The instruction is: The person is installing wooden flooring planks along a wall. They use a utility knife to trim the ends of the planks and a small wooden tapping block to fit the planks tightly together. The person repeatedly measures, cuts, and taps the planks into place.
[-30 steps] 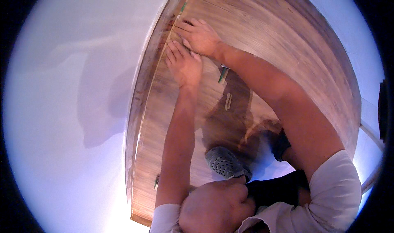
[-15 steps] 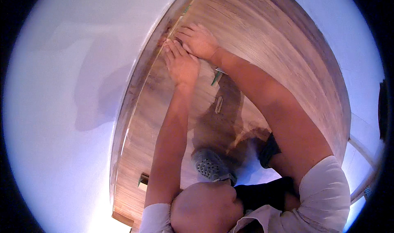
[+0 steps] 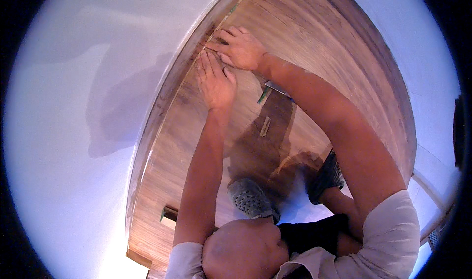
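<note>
My left hand [image 3: 216, 85] lies flat on the wood-grain floor [image 3: 295, 48], fingers stretched toward the skirting board [image 3: 160, 102] and thumb apart. Just beyond it, my right hand [image 3: 241, 49] rests on the floor with fingers bent and spread. Its fingertips touch the thin pale line [image 3: 204, 48] where floor and skirting meet. I see nothing held in either hand, though the undersides of the fingers are hidden. Below the right forearm lies a flat grey piece with a green edge [image 3: 265, 93], partly covered by the arm.
A small tan strip [image 3: 265, 126] lies on the floor. Near my left elbow stands a small box-like piece with a green side [image 3: 168, 216]. My grey perforated clog [image 3: 250, 198] is planted below the hands. The white wall [image 3: 73, 107] rises at the left.
My right fingers have spread wider along the edge. The left thumb has come away from beside the right hand. The view has shifted slightly.
</note>
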Tool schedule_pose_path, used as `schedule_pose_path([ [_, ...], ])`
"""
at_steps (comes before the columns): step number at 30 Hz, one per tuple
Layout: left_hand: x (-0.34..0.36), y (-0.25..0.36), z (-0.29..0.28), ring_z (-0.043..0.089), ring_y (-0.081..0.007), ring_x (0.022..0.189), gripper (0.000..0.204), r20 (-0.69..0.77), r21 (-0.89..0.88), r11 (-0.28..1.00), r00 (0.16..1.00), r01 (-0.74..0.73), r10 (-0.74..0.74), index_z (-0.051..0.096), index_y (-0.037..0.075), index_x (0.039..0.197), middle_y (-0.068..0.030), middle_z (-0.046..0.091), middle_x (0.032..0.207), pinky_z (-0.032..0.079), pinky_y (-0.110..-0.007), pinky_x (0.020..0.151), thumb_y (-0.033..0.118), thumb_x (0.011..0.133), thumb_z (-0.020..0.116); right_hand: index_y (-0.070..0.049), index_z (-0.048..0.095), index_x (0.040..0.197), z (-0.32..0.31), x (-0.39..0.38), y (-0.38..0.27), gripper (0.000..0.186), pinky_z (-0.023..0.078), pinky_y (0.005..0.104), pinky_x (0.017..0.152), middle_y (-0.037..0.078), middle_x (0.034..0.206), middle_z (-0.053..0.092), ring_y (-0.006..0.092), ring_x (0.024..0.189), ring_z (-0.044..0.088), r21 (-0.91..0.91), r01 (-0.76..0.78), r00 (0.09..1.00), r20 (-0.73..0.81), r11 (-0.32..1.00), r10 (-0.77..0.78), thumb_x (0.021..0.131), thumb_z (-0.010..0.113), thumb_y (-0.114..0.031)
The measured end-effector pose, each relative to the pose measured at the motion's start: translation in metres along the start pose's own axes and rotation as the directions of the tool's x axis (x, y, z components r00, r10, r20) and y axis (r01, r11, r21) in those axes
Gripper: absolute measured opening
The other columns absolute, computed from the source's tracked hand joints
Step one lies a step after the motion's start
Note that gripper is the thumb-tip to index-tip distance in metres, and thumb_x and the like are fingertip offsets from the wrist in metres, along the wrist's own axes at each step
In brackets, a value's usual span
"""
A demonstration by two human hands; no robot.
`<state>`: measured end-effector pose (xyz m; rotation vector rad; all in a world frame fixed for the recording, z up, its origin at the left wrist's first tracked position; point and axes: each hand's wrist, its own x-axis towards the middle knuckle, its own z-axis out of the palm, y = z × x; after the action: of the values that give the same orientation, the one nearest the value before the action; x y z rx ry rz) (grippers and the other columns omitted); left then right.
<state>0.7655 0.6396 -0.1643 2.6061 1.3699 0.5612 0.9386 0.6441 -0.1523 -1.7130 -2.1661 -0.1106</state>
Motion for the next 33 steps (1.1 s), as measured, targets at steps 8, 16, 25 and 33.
schedule_pose_path([
  [8,0.002,0.001,0.003,0.040,-0.0398,0.149,0.070,-0.001,0.013,1.000,1.000,0.027,-0.027,0.049,-0.007,0.148,-0.0222,0.043,0.161,0.033,-0.053,0.123,0.019,0.086,0.068,-0.018,0.065,0.139,0.002,-0.001,0.001,0.047,0.048,0.0454,0.097,0.004,0.134,0.063,0.0262,0.124,0.056,0.085,-0.030,0.999,-0.012,0.996,0.031,0.093,0.068,-0.027],
  [16,-0.005,-0.004,-0.002,0.043,-0.0365,0.148,0.060,0.032,-0.037,0.999,0.999,-0.032,0.033,0.053,-0.001,0.146,-0.0181,0.046,0.159,0.035,-0.050,0.123,0.016,0.090,0.066,-0.012,0.065,0.138,-0.003,0.000,-0.005,0.046,0.047,0.0465,0.106,0.005,0.143,0.062,0.0287,0.139,0.051,0.117,-0.065,0.998,-0.008,0.991,0.067,0.093,0.066,-0.023],
  [25,-0.010,-0.012,0.002,0.046,-0.0356,0.144,0.054,-0.012,-0.053,0.992,0.994,-0.112,0.112,0.057,0.000,0.140,-0.0152,0.050,0.155,0.040,-0.050,0.118,0.013,0.088,0.064,-0.006,0.062,0.141,-0.001,-0.003,-0.004,0.048,0.047,0.0495,0.107,0.010,0.147,0.059,0.0327,0.135,0.053,0.098,-0.255,0.959,-0.101,0.962,0.264,0.095,0.062,-0.022],
  [33,-0.010,-0.001,0.001,0.047,-0.0339,0.142,0.054,0.007,0.005,0.997,0.997,-0.082,0.082,0.058,0.000,0.139,-0.0148,0.052,0.153,0.039,-0.049,0.119,0.014,0.087,0.066,-0.007,0.060,0.143,0.002,-0.002,0.001,0.052,0.045,0.0510,0.110,0.011,0.149,0.057,0.0332,0.141,0.049,0.075,-0.244,0.964,-0.089,0.967,0.250,0.094,0.063,-0.023],
])
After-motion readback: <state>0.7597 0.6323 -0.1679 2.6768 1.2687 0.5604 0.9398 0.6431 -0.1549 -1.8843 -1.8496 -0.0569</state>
